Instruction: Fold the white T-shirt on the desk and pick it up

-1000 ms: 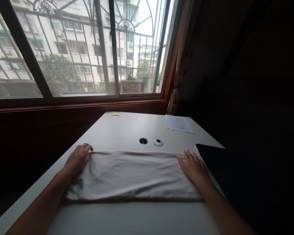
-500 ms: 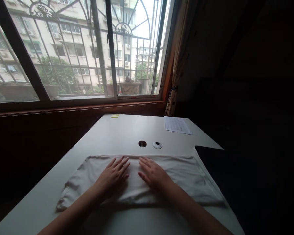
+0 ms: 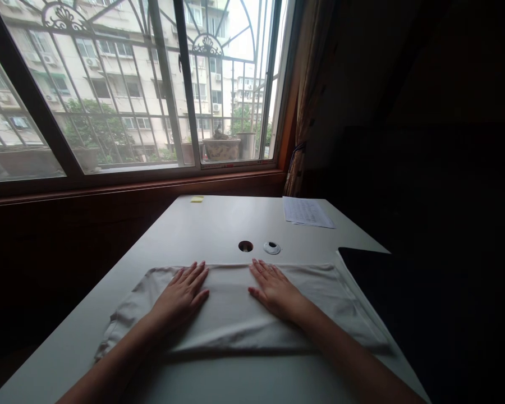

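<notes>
A white cloth [image 3: 229,308], perhaps a folded garment, lies in a long strip across the white table [image 3: 210,230]. Wrinkles show at its left end and along its near edge. My left hand [image 3: 182,294] rests flat on the cloth left of its middle, fingers stretched toward the far edge. To the right of the middle, my right hand [image 3: 275,292] also lies flat on it, fingertips at the far edge and thumb pointing inward. Both hands are open, with a smooth stretch of cloth between them.
Beyond the cloth are a round hole [image 3: 246,246] in the tabletop and a ring-shaped cover [image 3: 271,247]. Written papers [image 3: 307,212] lie at the far right, a yellow sticky note [image 3: 197,199] at the far left. A dark panel [image 3: 366,280] borders the right side.
My hands have slid apart over the cloth, the left one leftward and the right one rightward. The cloth between them looks flatter.
</notes>
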A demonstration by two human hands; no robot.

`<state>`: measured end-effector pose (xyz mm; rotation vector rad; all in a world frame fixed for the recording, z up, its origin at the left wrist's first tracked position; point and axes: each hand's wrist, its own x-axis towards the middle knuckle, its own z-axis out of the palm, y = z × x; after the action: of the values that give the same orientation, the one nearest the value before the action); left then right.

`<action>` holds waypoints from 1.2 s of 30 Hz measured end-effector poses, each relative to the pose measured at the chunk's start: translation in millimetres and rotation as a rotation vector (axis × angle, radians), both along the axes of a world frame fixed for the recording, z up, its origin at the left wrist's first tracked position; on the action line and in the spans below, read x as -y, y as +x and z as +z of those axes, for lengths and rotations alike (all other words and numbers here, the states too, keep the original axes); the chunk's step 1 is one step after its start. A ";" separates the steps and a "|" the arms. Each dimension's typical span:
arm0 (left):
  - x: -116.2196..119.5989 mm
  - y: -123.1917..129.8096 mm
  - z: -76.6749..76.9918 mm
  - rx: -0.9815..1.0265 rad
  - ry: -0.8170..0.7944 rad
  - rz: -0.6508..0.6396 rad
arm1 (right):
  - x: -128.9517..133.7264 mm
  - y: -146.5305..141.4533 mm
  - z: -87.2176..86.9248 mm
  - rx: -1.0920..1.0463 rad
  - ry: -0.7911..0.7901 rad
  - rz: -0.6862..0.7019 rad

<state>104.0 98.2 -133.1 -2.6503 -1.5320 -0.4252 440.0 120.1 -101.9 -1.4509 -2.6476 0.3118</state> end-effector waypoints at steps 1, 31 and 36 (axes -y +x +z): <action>0.1 -0.2 0.5 -0.011 -0.024 0.020 | -2.3 8.1 -0.6 0.010 0.001 -0.018; -10.3 -51.4 13.9 -0.098 -0.232 0.386 | -43.8 120.2 -29.7 0.139 0.117 -0.613; -10.1 -52.4 14.1 -0.090 -0.211 0.432 | -44.3 119.7 -31.0 0.150 0.121 -0.627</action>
<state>51.6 108.4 -119.0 -2.3271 -2.1465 -0.1209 559.7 164.3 -132.9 -2.2113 -2.0998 -0.0193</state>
